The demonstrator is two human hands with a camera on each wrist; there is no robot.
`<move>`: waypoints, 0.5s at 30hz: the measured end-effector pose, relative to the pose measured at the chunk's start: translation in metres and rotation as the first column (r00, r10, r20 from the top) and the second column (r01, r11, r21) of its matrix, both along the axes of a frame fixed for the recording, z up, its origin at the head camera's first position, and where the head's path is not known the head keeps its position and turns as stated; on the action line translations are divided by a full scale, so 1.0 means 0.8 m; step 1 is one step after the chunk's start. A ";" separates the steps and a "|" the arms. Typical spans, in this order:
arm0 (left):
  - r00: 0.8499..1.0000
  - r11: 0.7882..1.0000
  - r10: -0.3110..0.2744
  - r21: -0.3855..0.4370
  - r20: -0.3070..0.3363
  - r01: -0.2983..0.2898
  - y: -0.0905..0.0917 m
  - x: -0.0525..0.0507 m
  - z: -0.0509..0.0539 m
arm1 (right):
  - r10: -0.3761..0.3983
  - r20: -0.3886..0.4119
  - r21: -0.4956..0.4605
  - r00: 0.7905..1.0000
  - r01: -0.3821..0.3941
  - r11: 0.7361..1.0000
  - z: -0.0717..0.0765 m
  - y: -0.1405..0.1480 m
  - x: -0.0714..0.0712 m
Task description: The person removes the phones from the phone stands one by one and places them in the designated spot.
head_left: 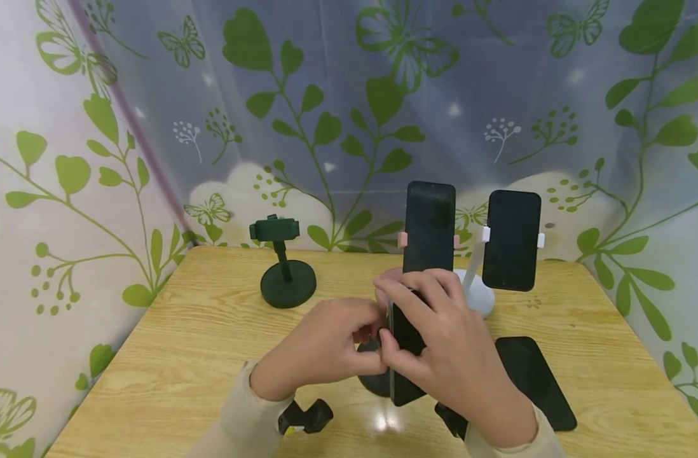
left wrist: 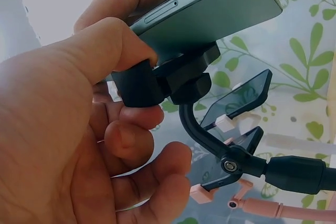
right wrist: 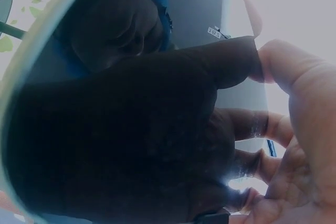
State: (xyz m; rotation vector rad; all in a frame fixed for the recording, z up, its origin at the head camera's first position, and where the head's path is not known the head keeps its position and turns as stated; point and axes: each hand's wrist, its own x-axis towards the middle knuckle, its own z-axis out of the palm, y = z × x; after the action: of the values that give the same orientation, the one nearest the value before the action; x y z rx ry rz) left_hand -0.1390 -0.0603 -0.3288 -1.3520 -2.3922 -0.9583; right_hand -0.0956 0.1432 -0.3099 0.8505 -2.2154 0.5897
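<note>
Worked at a wood-grained table [head_left: 183, 331] before a leaf-print curtain [head_left: 475, 83]. Lower frame, just left of centre, pinched the dark clamp [left wrist: 137, 85] with the left hand [head_left: 326, 340]; right of centre, held the phone [head_left: 405, 385] against it with the right hand [head_left: 443, 331], probably best kept square and unforced.

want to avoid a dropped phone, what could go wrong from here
The held phone might slip if the right grip lets go before the dark clamp is secure. The left grip pinches the clamp's end close to the phone, so it could get nipped. The right sleeve is beside a loose phone lying on the table and could nudge it.
</note>
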 end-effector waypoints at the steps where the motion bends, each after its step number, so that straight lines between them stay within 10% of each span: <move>1: 1.000 1.000 0.002 -0.002 0.001 -0.002 0.000 0.000 0.000 | 0.001 -0.003 0.000 1.000 -0.001 1.000 0.000 0.000 0.000; 15: 0.998 0.997 0.050 -0.062 0.048 -0.047 -0.003 0.002 0.004 | 0.004 -0.003 0.007 1.000 -0.004 1.000 0.001 0.000 0.001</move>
State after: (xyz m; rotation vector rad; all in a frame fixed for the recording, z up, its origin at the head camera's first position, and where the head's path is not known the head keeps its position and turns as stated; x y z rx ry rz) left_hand -0.1375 -0.0624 -0.3256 -1.2990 -2.4985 -0.9240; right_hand -0.0950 0.1429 -0.3093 0.8589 -2.2147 0.5830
